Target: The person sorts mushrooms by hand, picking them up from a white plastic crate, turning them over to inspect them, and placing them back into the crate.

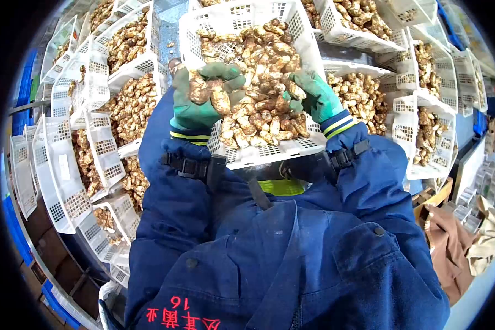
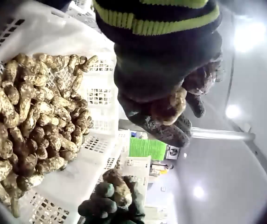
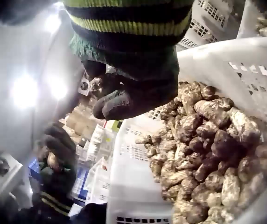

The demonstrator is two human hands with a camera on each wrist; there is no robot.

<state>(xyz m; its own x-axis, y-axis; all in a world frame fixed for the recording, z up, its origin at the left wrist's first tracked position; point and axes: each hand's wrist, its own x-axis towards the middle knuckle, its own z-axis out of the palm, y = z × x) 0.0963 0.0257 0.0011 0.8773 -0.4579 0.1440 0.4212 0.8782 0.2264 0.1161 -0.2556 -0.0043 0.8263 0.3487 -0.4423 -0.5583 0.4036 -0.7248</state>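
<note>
My left hand (image 1: 190, 114), in a green glove, is raised over the left rim of a white slotted basket (image 1: 308, 47). It grips brown and cream mushrooms (image 1: 219, 98), their caps sticking out past the fingers. In the left wrist view, two mushroom pieces (image 2: 171, 108) show between the glove's fingers. My right hand (image 1: 320, 94), gloved alike, is over the basket's right side and pinches one mushroom (image 1: 295, 89). Its fingers hide most of that mushroom in the right wrist view. Below both hands, a heap of soil-stained mushrooms (image 1: 258, 71) lies in the basket.
More white baskets of mushrooms (image 1: 132, 104) stand close on the left, and others with mushrooms (image 1: 360, 96) on the right. Brown cloth (image 1: 448, 242) hangs at the lower right, near a wooden crate edge. A bright green surface (image 1: 281, 187) shows below the basket.
</note>
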